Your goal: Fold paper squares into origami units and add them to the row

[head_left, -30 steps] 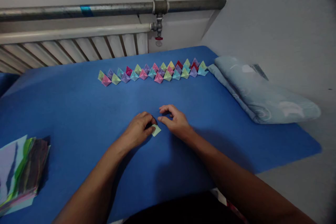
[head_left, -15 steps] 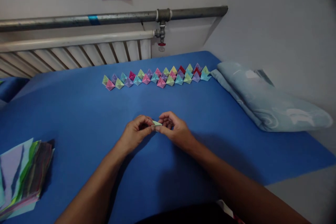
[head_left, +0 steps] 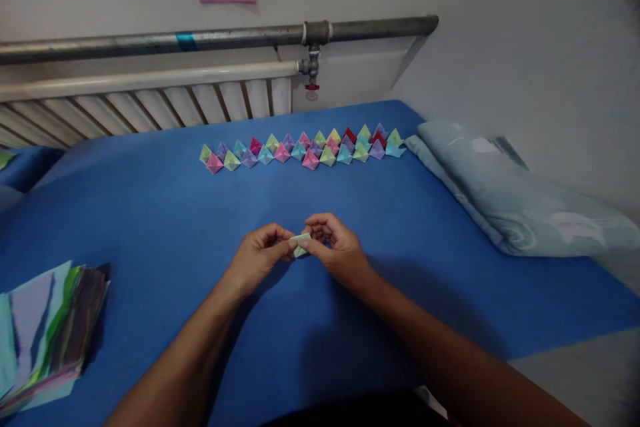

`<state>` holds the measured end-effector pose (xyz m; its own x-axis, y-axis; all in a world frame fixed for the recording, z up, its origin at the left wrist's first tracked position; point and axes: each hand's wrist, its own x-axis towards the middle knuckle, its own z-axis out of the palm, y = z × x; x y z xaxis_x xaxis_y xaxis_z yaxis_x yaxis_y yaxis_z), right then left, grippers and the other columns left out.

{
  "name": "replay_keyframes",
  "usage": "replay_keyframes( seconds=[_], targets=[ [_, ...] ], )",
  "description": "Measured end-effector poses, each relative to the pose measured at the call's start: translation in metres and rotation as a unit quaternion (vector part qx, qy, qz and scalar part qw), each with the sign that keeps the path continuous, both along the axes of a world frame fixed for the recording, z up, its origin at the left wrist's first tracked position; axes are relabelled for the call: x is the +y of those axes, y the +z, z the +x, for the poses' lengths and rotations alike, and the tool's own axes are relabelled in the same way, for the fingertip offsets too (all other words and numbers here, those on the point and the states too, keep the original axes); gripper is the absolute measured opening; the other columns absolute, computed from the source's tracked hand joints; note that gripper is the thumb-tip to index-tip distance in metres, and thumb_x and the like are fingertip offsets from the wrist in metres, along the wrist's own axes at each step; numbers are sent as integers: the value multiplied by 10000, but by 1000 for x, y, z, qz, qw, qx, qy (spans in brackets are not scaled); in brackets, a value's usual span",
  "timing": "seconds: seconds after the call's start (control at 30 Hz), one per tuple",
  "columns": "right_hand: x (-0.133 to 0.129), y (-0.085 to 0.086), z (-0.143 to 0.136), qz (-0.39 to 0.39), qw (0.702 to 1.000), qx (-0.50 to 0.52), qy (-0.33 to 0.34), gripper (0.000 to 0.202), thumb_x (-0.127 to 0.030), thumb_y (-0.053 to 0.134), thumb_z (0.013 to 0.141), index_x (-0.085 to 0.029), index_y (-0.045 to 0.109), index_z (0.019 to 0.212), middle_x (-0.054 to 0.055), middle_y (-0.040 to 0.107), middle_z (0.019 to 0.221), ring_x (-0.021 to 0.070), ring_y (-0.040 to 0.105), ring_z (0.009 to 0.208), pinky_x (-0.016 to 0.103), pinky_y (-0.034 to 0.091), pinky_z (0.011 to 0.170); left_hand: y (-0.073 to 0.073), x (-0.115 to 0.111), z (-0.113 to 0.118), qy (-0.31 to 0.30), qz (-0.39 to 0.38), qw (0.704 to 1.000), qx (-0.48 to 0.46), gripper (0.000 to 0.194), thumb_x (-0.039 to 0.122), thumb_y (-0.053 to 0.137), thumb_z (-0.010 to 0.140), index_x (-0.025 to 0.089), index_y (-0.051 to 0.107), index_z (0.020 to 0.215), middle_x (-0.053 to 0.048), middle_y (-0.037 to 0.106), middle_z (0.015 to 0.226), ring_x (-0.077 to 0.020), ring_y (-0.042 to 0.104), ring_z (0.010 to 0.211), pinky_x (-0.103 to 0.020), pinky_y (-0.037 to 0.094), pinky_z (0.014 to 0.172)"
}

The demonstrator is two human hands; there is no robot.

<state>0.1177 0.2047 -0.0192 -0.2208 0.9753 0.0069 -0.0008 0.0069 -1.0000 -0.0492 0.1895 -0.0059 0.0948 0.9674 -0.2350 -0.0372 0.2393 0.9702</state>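
A small pale green folded paper is held between both hands above the blue surface. My left hand pinches its left side between thumb and fingers. On the right, my right hand grips the paper with the thumb on its near face, the other fingers curled behind. Beyond the hands, several folded paper pieces in pink, green, blue, purple, yellow and red stand in close rows.
At the left lies a stack of coloured paper sheets. A folded light blue-grey blanket rests at the right. Behind the surface are a white radiator, a metal pipe and a red-handled valve.
The green paper has been tilted, so more of its flat face shows between my thumbs. Both hands keep their grip. The whole view has shifted slightly.
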Motion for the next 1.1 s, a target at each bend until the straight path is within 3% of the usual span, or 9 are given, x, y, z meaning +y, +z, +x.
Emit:
replay_keyframes(
  seconds=[0.1, 0.27, 0.4, 0.6, 0.73, 0.93, 1.1],
  targets=[
    [2, 1, -2, -69, 996, 57, 1, 331, -311, 738, 633, -214, 566, 898, -9, 620, 808, 125, 573, 737, 271, 462, 688, 2, 0, 5, 67, -19, 995, -76, 237, 323, 830, 583, 157, 683, 669, -7, 662, 588, -105, 577, 544, -245, 448, 587],
    [-1, 5, -9, -98, 993, 62, 0, 220, -358, 682, 682, -197, 603, 810, -37, 573, 676, 101, 489, 612, 251, 391, 598, 0, -2, 16, 130, -60, 973, -183, 322, 315, 892, 492, 152, 689, 680, 0, 677, 645, -96, 600, 574, -233, 478, 618],
    [-3, 7, -9, -86, 996, 35, -8, 167, -359, 643, 704, -203, 610, 754, -52, 531, 621, 94, 436, 567, 243, 355, 562, -1, -5, 19, 107, -66, 976, -176, 293, 317, 873, 531, 153, 686, 686, -5, 671, 658, -100, 593, 588, -244, 477, 628],
    [-2, 8, -1, -9, 997, -81, 9, 102, -295, 601, 721, -209, 573, 675, -58, 452, 558, 97, 395, 542, 233, 318, 522, 2, -6, 12, 58, 21, 997, -38, 193, 262, 798, 615, 185, 707, 767, 2, 678, 740, -114, 582, 691, -253, 459, 686],
    [-2, 7, 2, 26, 990, -132, 38, 109, -248, 591, 728, -202, 551, 638, -61, 427, 544, 86, 363, 520, 224, 288, 491, 0, -4, 7, 5, 40, 999, 9, 160, 284, 761, 648, 182, 695, 752, 13, 646, 691, -109, 546, 656, -255, 433, 648],
    [-1, 7, 2, -2, 992, -108, 67, 150, -296, 594, 754, -197, 535, 658, -59, 447, 581, 80, 371, 537, 209, 300, 492, -2, -2, 3, 18, 22, 1000, -3, 161, 305, 739, 669, 174, 665, 727, 17, 621, 656, -98, 528, 613, -251, 423, 622],
    [-1, 4, 5, 60, 982, -170, 60, 177, -230, 564, 769, -201, 487, 612, -61, 409, 567, 84, 355, 527, 225, 288, 504, -2, -3, 2, -10, 33, 999, 19, 152, 301, 714, 703, 177, 661, 773, 14, 618, 662, -110, 543, 624, -258, 426, 632]
  ],
)
